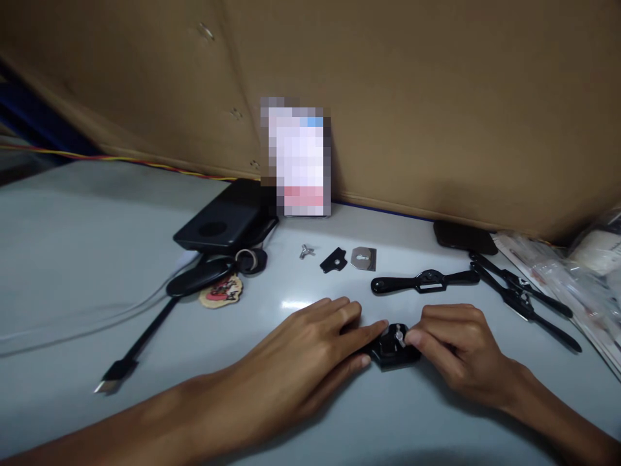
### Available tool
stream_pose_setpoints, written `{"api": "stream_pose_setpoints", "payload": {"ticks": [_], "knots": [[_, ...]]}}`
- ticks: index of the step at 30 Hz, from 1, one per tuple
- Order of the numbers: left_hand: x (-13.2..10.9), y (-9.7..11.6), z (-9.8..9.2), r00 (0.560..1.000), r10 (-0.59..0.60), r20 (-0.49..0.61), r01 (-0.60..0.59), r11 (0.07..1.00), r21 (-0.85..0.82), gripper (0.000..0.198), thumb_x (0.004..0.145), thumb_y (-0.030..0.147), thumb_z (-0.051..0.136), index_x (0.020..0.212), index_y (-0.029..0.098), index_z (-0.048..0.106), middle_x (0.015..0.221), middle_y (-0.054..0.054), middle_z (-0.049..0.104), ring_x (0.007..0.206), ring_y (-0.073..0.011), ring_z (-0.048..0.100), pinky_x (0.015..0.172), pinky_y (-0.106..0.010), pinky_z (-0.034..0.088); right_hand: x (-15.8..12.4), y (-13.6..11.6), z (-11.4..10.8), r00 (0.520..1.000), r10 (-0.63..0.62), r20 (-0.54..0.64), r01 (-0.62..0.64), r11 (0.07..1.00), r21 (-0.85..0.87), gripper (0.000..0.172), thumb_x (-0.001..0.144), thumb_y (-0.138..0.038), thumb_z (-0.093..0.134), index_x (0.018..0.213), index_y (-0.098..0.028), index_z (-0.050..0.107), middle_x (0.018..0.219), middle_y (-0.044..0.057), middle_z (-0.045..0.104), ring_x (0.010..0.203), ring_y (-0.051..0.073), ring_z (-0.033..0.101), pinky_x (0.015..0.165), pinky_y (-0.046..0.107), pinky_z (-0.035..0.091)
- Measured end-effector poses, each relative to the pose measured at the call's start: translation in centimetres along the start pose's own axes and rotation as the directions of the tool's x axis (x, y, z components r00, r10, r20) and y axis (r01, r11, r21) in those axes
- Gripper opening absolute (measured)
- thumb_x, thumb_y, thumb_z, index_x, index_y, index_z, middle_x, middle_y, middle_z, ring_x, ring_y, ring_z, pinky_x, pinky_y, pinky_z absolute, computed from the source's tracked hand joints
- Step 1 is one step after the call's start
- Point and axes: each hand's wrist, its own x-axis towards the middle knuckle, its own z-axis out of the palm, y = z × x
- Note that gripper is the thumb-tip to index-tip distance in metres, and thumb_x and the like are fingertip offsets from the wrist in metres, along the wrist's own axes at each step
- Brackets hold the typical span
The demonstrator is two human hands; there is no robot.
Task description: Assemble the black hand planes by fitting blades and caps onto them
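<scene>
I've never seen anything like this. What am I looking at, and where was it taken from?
There's no machine here: these are a person's bare hands. The single picture comes from a camera worn on that person's head, looking forward and down. The left hand holds a black tool low over the grey table, while the right hand's fingertips are at its silver screw; whether they pinch it is unclear.

Just beyond lie a small silver piece, a black plate, a silver plate and a two-handled black tool. Two similar tools lie farther right, beside plastic bags. On the left are a black box and a cable. Behind stands brown cardboard.
</scene>
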Motion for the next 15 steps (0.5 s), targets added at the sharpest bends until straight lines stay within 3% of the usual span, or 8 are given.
{"api": "stream_pose_setpoints", "payload": {"ticks": [3,6,10,15], "knots": [[0.11,0.1,-0.11,1.0,-0.006,0.018,0.006,1.0,-0.012,0.027,0.106,0.024,0.045,0.124,0.022,0.065,0.088,-0.004,0.06,0.075,-0.0187,0.054,0.067,-0.03,0.043,-0.19,-0.19,0.18,0.999,-0.036,0.041,0.034,0.999,0.035,0.044,0.108,-0.027,0.048,0.073,-0.016,0.071,0.056,-0.002,0.053,0.049,0.009,0.044,0.049,0.025,0.031],[0.09,0.15,-0.11,1.0,-0.005,0.008,0.005,1.0,-0.014,0.028,0.106,0.024,0.046,0.126,0.022,0.065,0.088,-0.003,0.06,0.075,-0.0185,0.054,0.068,-0.029,0.044,-0.36,-0.18,0.15,0.999,-0.038,0.023,0.039,0.998,-0.046,0.037,0.109,-0.029,0.048,0.09,-0.016,0.077,0.062,0.0,0.06,0.053,0.01,0.049,0.052,0.025,0.035],[-0.05,0.05,0.06,1.0,-0.008,-0.021,0.008,1.0,-0.012,0.03,0.106,0.025,0.048,0.131,0.024,0.063,0.088,-0.003,0.061,0.075,-0.018,0.055,0.068,-0.029,0.044,-0.43,-0.06,-0.01,1.0,-0.023,0.007,0.024,0.988,-0.154,0.043,0.109,-0.027,0.047,0.075,-0.015,0.072,0.061,0.001,0.058,0.054,0.011,0.049,0.054,0.027,0.035],[-0.11,-0.06,0.13,1.0,-0.004,-0.008,0.004,1.0,-0.009,0.029,0.106,0.024,0.048,0.131,0.024,0.063,0.089,-0.003,0.06,0.076,-0.0188,0.055,0.068,-0.029,0.043,-0.37,-0.32,0.17,0.997,-0.061,0.053,0.065,0.995,-0.08,0.05,0.11,-0.028,0.045,0.066,-0.016,0.066,0.056,-0.001,0.053,0.05,0.01,0.044,0.052,0.026,0.032]]}}
